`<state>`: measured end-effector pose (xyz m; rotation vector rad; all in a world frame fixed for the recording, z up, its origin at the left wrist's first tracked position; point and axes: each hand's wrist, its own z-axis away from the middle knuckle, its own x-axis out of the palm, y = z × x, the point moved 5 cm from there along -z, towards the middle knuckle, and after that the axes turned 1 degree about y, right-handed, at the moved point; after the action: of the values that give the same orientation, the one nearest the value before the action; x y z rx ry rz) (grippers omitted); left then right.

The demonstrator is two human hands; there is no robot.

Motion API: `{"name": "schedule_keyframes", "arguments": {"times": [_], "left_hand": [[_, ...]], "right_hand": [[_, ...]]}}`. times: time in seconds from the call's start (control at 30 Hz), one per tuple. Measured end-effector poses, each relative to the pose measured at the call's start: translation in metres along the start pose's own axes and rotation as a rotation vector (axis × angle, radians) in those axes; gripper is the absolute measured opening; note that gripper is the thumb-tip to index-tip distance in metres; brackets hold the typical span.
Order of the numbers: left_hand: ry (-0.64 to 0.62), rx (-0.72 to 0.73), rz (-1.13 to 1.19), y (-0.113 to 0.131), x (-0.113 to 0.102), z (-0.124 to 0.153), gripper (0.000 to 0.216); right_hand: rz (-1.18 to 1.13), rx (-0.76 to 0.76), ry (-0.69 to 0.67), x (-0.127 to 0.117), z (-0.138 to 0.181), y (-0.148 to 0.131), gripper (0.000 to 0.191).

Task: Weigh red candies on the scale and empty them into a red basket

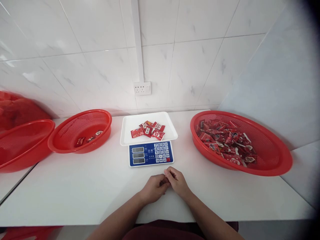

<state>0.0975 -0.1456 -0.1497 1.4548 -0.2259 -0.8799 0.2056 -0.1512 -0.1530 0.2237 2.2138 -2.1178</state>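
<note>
My left hand (155, 188) and my right hand (177, 181) meet at the fingertips on the white table, just in front of the scale's keypad (151, 153). The fingers of both are curled in, and no object shows in either. Behind the keypad, the scale's white weighing tray (128, 124) bears several small red packets (147, 130), some overlapping. To the right stands a big red plastic basket (277, 160) with a heap of similar packets (225, 141). A smaller red basket (105, 128) on the left holds a few packets (95, 136).
Another red basket (27, 150) stands at the far left, with a red bag (17, 108) behind it. A socket (142, 88) sits on the tiled wall beyond the scale. The table's front edge (62, 225) runs below my forearms.
</note>
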Motion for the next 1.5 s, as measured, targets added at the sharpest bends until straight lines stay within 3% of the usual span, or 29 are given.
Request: {"name": "schedule_keyframes", "arguments": {"times": [0.53, 0.67, 0.77, 0.83, 0.9, 0.97, 1.03, 1.13, 1.27, 1.5], "left_hand": [[0.005, 0.0, 0.013, 0.0, 0.002, -0.001, 0.019], [-0.045, 0.027, -0.017, 0.013, -0.004, 0.005, 0.018], [0.038, 0.17, -0.145, 0.041, -0.038, 0.005, 0.017], [0.239, 0.241, -0.252, 0.063, -0.08, -0.001, 0.017], [0.464, 0.228, -0.351, 0.079, -0.125, -0.013, 0.015], [0.551, 0.195, -0.501, 0.088, -0.16, -0.029, 0.012], [0.556, 0.149, -0.64, 0.09, -0.183, -0.047, 0.013], [0.464, 0.09, -0.786, 0.085, -0.195, -0.069, 0.023], [0.363, 0.012, -0.874, 0.075, -0.193, -0.081, 0.024], [0.4, 0.029, -0.842, 0.078, -0.199, -0.083, 0.023]], "right_hand": [[0.034, 0.002, 0.012, -0.001, 0.0, -0.003, 0.036], [0.032, 0.005, 0.024, -0.002, 0.0, -0.002, 0.038], [0.045, 0.023, 0.009, -0.002, 0.0, -0.001, 0.038], [0.07, 0.037, -0.012, 0.0, 0.001, -0.002, 0.038], [0.09, 0.042, -0.024, 0.0, 0.002, -0.003, 0.037], [0.095, 0.049, -0.022, 0.0, 0.003, -0.004, 0.037], [0.078, 0.062, -0.019, 0.0, 0.003, -0.003, 0.036], [0.045, 0.072, -0.021, 0.0, 0.003, 0.0, 0.036], [0.047, 0.065, -0.023, 0.0, 0.004, 0.001, 0.036], [0.068, 0.054, -0.041, 0.002, 0.004, -0.001, 0.035]]}}
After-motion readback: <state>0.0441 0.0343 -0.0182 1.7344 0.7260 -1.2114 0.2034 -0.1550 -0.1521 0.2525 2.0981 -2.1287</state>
